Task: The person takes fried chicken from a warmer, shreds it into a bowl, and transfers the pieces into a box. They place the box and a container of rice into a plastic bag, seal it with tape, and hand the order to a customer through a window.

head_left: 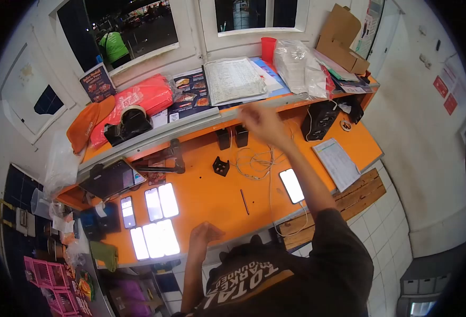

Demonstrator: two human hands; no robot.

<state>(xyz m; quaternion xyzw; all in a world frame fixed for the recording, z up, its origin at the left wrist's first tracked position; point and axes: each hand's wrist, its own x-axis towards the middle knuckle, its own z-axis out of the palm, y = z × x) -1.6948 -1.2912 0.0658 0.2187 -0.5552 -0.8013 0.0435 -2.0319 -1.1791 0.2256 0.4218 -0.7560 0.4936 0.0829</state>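
My right hand point(259, 120) reaches over the raised shelf's front edge, just below a stack of written sheets point(235, 80). Motion smears its fingers, so I cannot make out whether it holds anything. Low by the desk's front edge is my left hand point(204, 234), thumb and fingers slightly apart, with nothing visible in it. Left of it, several phones with bright screens point(160, 239) lie on the orange desk point(206, 198). Another lit phone point(291, 186), with a white cable point(271, 179) plugged in, rests under my right forearm. Between them lie a thin pen point(245, 202) and a small black holder point(221, 166).
A monitor point(112, 179) stands at the desk's left, and a paper pad point(336, 164) lies at its right. On the shelf are a red plastic package point(145, 98), an orange cap point(89, 126), a red cup point(268, 49) and a cardboard box point(341, 39). Outside the window is a person point(114, 46).
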